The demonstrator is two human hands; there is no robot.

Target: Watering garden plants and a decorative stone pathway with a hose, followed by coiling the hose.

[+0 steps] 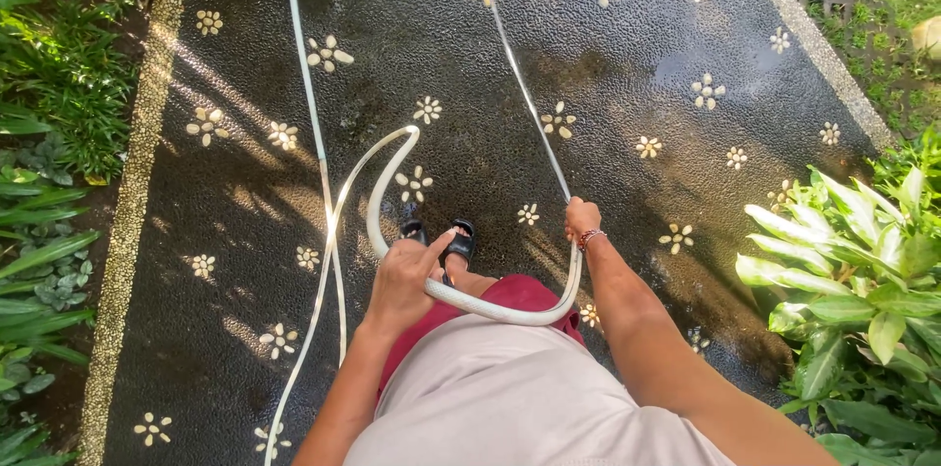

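A long white garden hose [316,123] runs across a dark pebble path [627,84] with pale flower patterns. My left hand [404,280] grips a curved loop of the hose in front of my body. My right hand [582,219], with a bracelet on the wrist, is closed on another stretch of the hose that leads away up the path. Between my two hands the hose bends in a U across my red shorts [520,294]. My foot in a black sandal [457,243] shows below the loop.
Green plants [59,113] line the left edge of the path. Broad-leaved pale green plants [863,270] stand at the right. A light pebble border [137,162] edges the path on both sides. Grass and a stone lie at the top right.
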